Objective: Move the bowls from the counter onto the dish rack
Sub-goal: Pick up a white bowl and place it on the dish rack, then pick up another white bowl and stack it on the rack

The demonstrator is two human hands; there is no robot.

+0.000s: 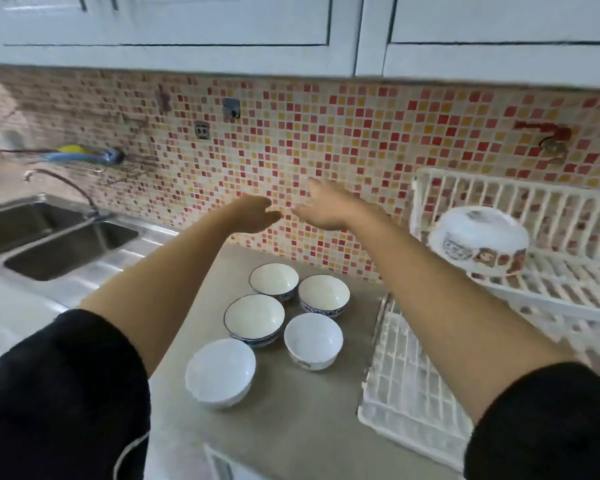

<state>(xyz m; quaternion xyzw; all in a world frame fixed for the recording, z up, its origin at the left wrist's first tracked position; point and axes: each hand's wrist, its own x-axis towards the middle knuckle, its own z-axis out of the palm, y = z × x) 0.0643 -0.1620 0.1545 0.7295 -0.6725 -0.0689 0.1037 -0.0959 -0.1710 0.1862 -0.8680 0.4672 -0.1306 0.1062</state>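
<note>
Now both hands reach out above the bench [291, 420], holding nothing: the left hand [253, 214] and right hand [321, 207] hang slack-fingered and nearly meet before the tiled wall [361, 140]. Five bowls [254, 318] stand upright in a cluster on the bench, just left of the white rack [406, 386]. One patterned bowl [478, 240] lies upside down on the rack's upper tier. A sink [66, 247] sits far left.

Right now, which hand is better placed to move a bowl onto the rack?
Right hand: the dish rack lies on its side, beside the plain white bowl. Both hands are empty.
</note>
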